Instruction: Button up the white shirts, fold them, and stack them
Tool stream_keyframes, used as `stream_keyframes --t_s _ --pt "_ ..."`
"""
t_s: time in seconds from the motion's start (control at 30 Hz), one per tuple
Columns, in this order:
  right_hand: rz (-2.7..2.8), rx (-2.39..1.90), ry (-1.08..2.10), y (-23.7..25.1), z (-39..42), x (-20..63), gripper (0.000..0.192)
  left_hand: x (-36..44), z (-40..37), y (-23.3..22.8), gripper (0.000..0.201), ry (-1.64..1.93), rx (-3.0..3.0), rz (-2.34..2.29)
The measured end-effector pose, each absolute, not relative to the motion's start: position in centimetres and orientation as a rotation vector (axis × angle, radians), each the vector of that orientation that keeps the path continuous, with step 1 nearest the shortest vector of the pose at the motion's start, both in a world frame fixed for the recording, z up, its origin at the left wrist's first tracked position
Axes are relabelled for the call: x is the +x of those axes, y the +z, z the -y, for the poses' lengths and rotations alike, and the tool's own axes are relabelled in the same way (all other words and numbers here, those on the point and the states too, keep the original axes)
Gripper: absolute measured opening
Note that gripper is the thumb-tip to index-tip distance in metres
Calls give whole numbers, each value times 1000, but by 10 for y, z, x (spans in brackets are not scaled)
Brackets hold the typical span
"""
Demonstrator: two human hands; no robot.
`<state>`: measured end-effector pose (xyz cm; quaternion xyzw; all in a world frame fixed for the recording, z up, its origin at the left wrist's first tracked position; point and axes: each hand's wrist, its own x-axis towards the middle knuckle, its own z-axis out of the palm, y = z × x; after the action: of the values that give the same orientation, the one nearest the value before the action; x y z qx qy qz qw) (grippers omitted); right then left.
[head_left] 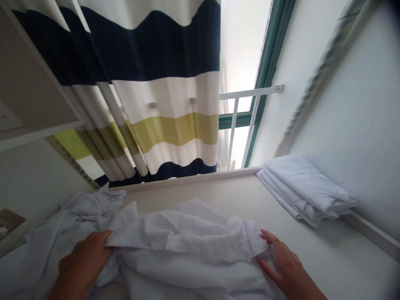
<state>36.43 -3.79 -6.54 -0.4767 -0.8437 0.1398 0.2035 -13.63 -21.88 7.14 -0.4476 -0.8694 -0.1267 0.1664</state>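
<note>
Two hands are working a crumpled white shirt (187, 241): left hand (83, 262) pinching its edge, right hand (283, 262) lying flat, fingers spread; smoothing outward would serve best.

Beyond the right grip (283, 262) the tabletop (218, 189) lies bare up to the folded stack (308, 187); crumpled shirt (187, 237) fills the gap between grips.

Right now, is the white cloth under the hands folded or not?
Not folded: the white cloth lies crumpled, with loose creases, between the left hand and the right hand.
</note>
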Motion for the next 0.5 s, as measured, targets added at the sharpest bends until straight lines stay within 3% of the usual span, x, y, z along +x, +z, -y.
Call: stream_keyframes --t_s 0.07,0.13,0.23,0.43,0.5 --pt "2346 -1355 417 -56 40 346 47 -112 215 78 43 -67 -1346 2552" --pt "2293 -1339 453 -41 41 329 32 -69 200 87 67 53 -1579 2542" --pt "2183 -1241 580 -10 43 310 17 9 167 96 80 -46 -2153 2486" --pt "2080 -850 1088 42 49 291 18 94 94 78 97 -574 -2601 2517" --pt "1932 -796 1217 41 51 292 22 102 73 69 84 -532 -2695 2532"
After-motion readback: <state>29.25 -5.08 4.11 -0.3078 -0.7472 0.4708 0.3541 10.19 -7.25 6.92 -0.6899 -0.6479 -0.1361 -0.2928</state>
